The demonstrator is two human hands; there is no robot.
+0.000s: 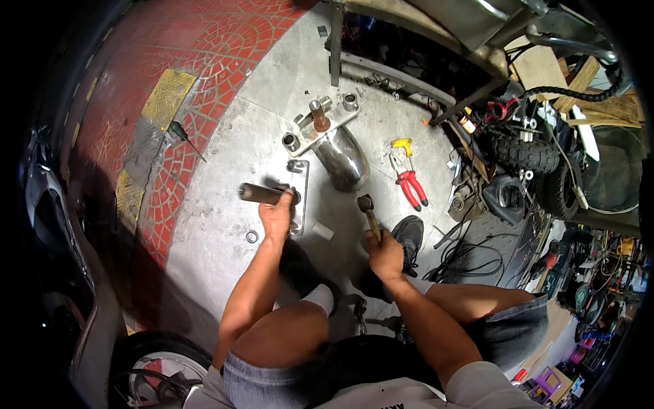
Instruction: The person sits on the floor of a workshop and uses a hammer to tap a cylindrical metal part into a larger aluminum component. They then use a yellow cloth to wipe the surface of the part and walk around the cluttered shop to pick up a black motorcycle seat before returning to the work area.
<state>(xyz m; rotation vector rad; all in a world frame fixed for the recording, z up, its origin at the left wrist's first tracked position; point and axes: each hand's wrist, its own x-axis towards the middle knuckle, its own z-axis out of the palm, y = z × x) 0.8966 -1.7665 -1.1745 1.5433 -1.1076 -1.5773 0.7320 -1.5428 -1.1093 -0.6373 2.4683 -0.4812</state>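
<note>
A cluttered workshop floor (211,225), grey concrete in the middle and red patterned paving (225,37) at upper left, seen from above by a seated or squatting person.

Left of centre, the left hand (276,217) has its fingers wrapped around one dark metal tube (253,193), near the end that meets a flat plate (302,198). The tube lies nearly level across the frame, its free end pointing left; the plate's long axis runs up and down.

Just below centre, the right hand (386,254) grips one hammer (370,218) by its handle. The hammer slants upward and slightly left, head uppermost, well apart from the tube.

At right edge, one see-through tub (616,180); its contents are hard to tell.

Above centre lies one clamp plate (315,140) slanting up to the right, with two short sleeves, one at each end, and one upright stem (319,116); one shiny curved metal piece (344,158) extends below it. Also on the floor: one red-handled pair of pliers (410,185), one green-handled screwdriver (178,131) pointing lower right, one small ring (252,236) and one white cylinder (323,231).
</note>
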